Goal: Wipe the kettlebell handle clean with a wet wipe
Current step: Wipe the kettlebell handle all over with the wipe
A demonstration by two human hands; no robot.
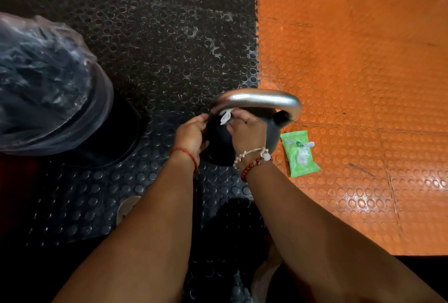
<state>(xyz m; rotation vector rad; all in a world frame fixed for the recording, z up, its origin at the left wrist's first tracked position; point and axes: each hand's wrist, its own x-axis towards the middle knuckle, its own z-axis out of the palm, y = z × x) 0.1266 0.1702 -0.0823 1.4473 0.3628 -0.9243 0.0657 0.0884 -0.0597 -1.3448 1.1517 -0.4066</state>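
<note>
My two hands at a kettlebell handle (257,99), seen from above.

My right hand (246,130) pinches a small white wet wipe (225,118) against the underside of the silver handle, near its left end. My left hand (191,133) curls its fingers against the handle's left base, just beside the wipe. The black kettlebell (218,145) stands where a black studded mat (157,48) meets an orange mat (363,60). A green wipe pack (299,155) lies on the orange side, just beside the bell. A bin (43,80) lined with a clear plastic bag stands well to the left. A red thread circles my left wrist – beaded bracelets my right.
</note>
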